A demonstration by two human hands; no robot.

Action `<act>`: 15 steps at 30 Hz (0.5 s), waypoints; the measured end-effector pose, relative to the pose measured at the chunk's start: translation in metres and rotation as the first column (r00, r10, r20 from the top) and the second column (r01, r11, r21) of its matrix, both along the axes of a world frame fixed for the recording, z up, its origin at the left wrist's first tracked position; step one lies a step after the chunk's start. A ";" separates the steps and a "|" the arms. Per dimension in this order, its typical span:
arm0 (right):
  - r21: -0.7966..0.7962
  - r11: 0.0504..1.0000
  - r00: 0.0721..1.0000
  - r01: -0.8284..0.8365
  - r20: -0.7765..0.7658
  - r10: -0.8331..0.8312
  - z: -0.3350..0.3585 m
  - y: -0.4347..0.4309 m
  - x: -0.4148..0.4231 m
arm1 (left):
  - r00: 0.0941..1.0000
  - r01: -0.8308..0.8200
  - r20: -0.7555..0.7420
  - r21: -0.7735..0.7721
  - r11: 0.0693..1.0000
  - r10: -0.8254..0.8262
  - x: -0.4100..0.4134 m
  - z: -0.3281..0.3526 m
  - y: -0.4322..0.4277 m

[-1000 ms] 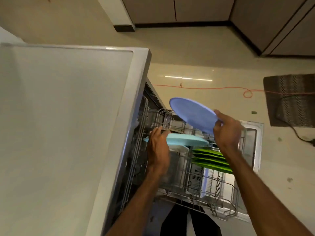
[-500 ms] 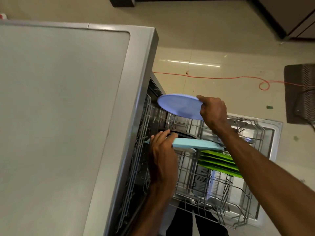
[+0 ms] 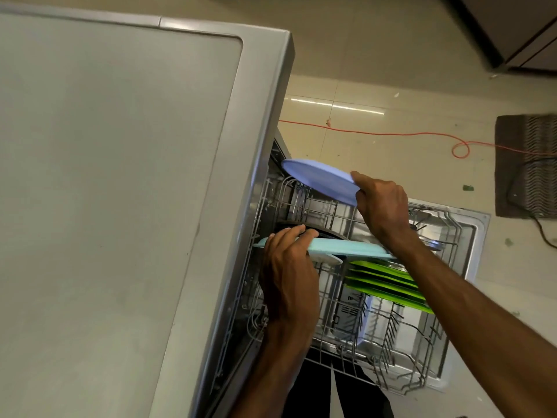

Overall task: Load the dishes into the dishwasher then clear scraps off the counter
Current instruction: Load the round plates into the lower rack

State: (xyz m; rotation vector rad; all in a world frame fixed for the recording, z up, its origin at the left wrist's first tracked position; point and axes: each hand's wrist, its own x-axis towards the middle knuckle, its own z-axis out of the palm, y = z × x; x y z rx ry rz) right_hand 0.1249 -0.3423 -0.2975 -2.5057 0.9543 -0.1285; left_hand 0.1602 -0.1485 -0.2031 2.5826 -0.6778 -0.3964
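The wire rack (image 3: 346,336) stands pulled out over the lowered dishwasher door (image 3: 470,236), and a row of green plates (image 3: 385,282) stands on edge in its right side. Above the rack's left part, the left hand (image 3: 289,276) curls its fingers over the rim of 1 pale teal plate (image 3: 346,247). That plate lies almost flat, seen edge-on, running left to right, with a white plate (image 3: 327,258) just under it. Farther on, the right hand (image 3: 381,203) pinches the right rim of 1 lavender plate (image 3: 319,179). It is tilted above the rack's far end, its free edge pointing left toward the counter (image 3: 105,176).
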 end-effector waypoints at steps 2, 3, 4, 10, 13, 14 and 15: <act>0.021 0.999 0.999 -0.038 -0.031 0.038 -0.003 -0.001 0.005 | 1.000 -0.003 0.014 0.010 1.000 0.003 0.002 0.002 -0.001; 0.031 0.998 0.998 -0.059 -0.036 0.060 -0.005 -0.001 0.007 | 1.000 -0.002 0.019 0.013 1.000 0.002 0.002 0.004 -0.002; 0.038 0.996 0.996 -0.078 -0.037 0.079 -0.007 0.000 0.009 | 1.000 0.001 0.020 0.013 1.000 -0.001 0.002 0.005 -0.003; 0.047 0.995 0.994 -0.093 -0.053 0.096 -0.012 -0.009 0.012 | 1.000 -0.013 -0.015 -0.003 1.000 0.013 0.001 0.007 -0.002; 0.062 0.991 0.991 -0.121 -0.042 0.124 -0.011 -0.012 0.010 | 0.999 -0.025 -0.027 -0.018 1.000 0.024 0.001 0.007 -0.001; 0.059 0.990 0.991 -0.125 -0.033 0.127 -0.010 -0.012 0.008 | 0.999 -0.028 -0.026 -0.024 0.999 0.027 0.001 0.007 -0.001; 0.051 0.991 0.992 -0.126 -0.023 0.127 -0.009 -0.013 0.007 | 0.999 -0.032 -0.028 -0.027 0.999 0.031 0.001 0.007 -0.001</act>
